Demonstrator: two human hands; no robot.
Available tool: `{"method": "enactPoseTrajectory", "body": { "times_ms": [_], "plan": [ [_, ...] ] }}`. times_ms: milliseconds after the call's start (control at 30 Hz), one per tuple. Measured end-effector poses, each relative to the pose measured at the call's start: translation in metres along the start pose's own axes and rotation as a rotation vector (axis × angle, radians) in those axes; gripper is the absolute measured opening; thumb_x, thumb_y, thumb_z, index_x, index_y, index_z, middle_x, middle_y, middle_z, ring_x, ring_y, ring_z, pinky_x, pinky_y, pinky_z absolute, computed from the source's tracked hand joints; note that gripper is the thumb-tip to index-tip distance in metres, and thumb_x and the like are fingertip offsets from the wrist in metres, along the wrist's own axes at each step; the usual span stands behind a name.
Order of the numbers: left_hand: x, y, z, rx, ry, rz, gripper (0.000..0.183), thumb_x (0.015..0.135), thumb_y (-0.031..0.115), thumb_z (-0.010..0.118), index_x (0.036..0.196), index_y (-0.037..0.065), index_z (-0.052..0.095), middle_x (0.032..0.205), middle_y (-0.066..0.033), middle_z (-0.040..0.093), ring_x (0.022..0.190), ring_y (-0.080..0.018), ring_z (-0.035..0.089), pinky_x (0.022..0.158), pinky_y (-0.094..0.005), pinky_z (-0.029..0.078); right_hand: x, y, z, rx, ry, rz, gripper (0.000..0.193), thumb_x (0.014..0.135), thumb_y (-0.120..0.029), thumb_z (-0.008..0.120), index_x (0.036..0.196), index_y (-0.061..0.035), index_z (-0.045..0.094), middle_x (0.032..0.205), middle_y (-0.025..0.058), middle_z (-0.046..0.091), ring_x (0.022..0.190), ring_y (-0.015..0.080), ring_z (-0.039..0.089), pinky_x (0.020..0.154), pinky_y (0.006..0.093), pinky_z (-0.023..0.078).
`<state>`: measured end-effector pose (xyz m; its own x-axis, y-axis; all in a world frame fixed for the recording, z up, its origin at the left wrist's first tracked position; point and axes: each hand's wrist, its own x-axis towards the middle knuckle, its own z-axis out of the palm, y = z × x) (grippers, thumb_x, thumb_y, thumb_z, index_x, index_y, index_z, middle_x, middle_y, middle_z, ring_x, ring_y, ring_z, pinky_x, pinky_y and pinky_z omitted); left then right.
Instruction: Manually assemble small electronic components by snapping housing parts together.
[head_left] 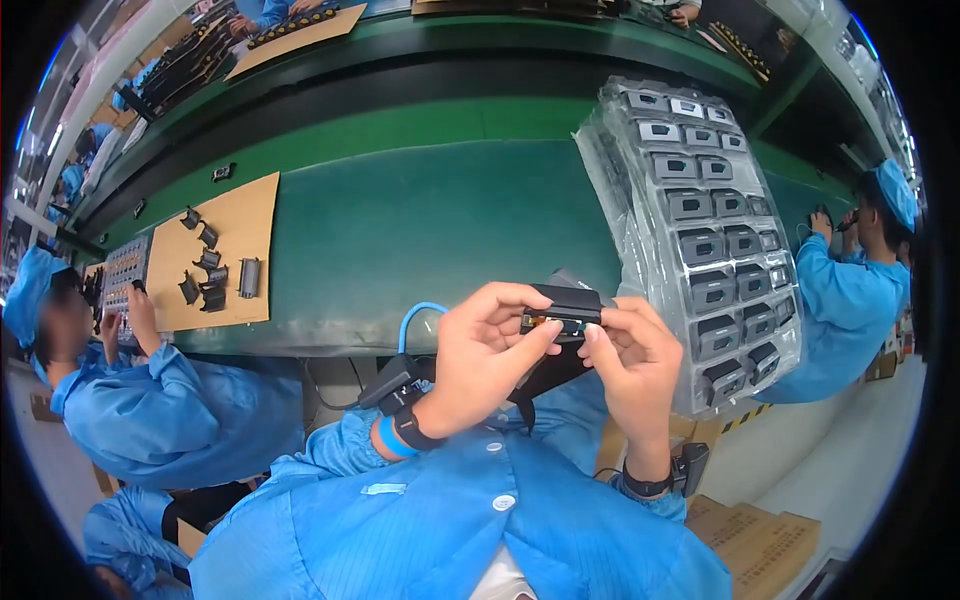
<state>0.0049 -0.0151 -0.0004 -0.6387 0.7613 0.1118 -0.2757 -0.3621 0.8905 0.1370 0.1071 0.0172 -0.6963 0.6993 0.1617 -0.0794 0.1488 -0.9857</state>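
Black casing [568,300] in both hands [482,338], thumbs inward, pinch grip at either end.

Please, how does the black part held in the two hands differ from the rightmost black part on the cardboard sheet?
Place: the held part is between the left hand and right hand; the rightmost part lies on the cardboard sheet.
Pose: the held part runs mostly left-right; the rightmost part runs mostly up-down.
Look: the held part shows small yellow and green spots; the rightmost part shows none.
Both are dark and elongated.
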Motion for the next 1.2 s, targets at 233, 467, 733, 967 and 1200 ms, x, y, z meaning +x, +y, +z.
{"method": "enactPoseTrajectory", "body": {
  "times_ms": [233,467,733,967,1200],
  "plan": [
    [0.001,-0.003,0.0,-0.005,0.013,-0.024,0.025,0.094,-0.011,0.067,0.117,-0.007,0.058,0.115,-0.0201,0.07,0.102,-0.0206,0.073,0.082,-0.0328,0.067,0.001,0.001,0.004,0.028,0.0,0.02,0.016,0.092,0.008,0.072,0.107,0.0114,0.069,0.107,0.0097,0.063,0.083,0.0109,0.067,0.069,0.0235,0.055],
    [-0.001,-0.005,0.003,0.036,-0.002,-0.033,0.03,0.092,-0.011,0.07,0.118,-0.006,0.057,0.114,-0.0188,0.069,0.101,-0.021,0.072,0.081,-0.0319,0.067,-0.001,0.013,0.005,-0.007,0.042,-0.011,0.016,0.089,0.006,0.077,0.102,0.0097,0.07,0.104,0.0088,0.062,0.081,0.0088,0.066,0.065,0.0225,0.054],
    [0.004,-0.024,-0.006,-0.031,0.054,-0.067,0.03,0.088,-0.011,0.075,0.109,0.0,0.056,0.107,-0.0154,0.07,0.091,-0.0179,0.072,0.074,-0.0296,0.063,-0.01,0.009,-0.013,-0.044,0.005,0.055,0.015,0.098,0.005,0.063,0.11,0.0067,0.072,0.103,0.0094,0.063,0.076,0.0118,0.065,0.065,0.0242,0.052],
    [0.018,-0.031,-0.022,0.081,0.183,-0.079,0.029,0.089,-0.011,0.072,0.114,-0.002,0.061,0.105,-0.0121,0.072,0.092,-0.0159,0.071,0.082,-0.0287,0.06,-0.011,0.013,-0.027,0.19,0.181,0.067,0.033,0.097,0.007,0.064,0.13,0.0054,0.06,0.095,0.0062,0.068,0.083,0.0098,0.063,0.076,0.0235,0.052],
    [0.014,-0.028,-0.022,0.079,0.072,-0.145,0.024,0.103,0.008,0.062,0.123,-0.005,0.066,0.109,-0.01,0.073,0.096,-0.0128,0.07,0.084,-0.0272,0.057,-0.004,0.024,-0.011,0.243,0.01,0.098,0.027,0.095,0.008,0.068,0.122,0.0091,0.068,0.111,0.0098,0.064,0.089,0.0113,0.065,0.076,0.0244,0.053]
  ]
}}
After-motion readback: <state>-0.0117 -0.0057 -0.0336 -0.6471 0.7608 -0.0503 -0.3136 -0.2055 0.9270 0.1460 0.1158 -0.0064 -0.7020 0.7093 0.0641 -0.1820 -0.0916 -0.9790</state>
